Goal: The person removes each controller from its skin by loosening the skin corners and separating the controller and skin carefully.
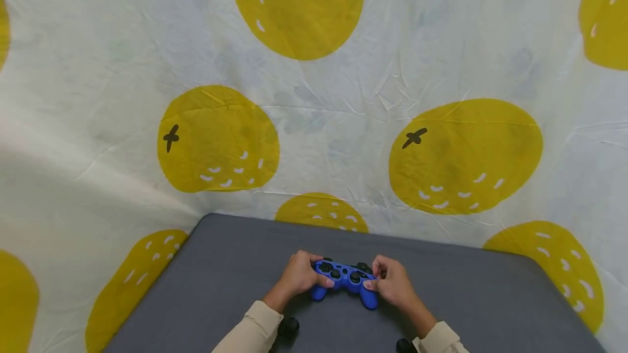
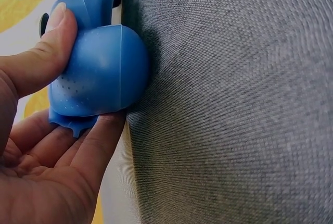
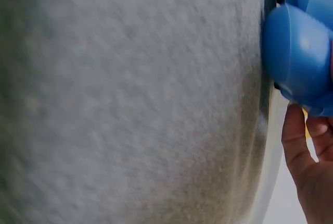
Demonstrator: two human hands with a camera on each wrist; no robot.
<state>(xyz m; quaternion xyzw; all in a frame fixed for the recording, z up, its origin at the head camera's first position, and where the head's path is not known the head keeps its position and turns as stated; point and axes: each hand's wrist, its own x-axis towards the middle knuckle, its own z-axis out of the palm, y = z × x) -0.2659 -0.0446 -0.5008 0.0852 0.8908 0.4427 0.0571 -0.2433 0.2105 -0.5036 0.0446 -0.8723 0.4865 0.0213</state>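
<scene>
Behind the blue controller (image 1: 345,283) hangs yellow-patterned cloth (image 1: 324,146).

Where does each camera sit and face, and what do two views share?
Head: worn on the head, facing forward and down at controller, table, cloth; left grip, right grip, sleeves show.
Left wrist: worn there, facing the controller; left grip shows.
Right wrist: worn there, facing table and controller; right grip partly shows.
Both wrist views share controller and table.

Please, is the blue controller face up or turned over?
Face up: the head view shows the black sticks and buttons of the controller, between the left hand and right hand.
</scene>
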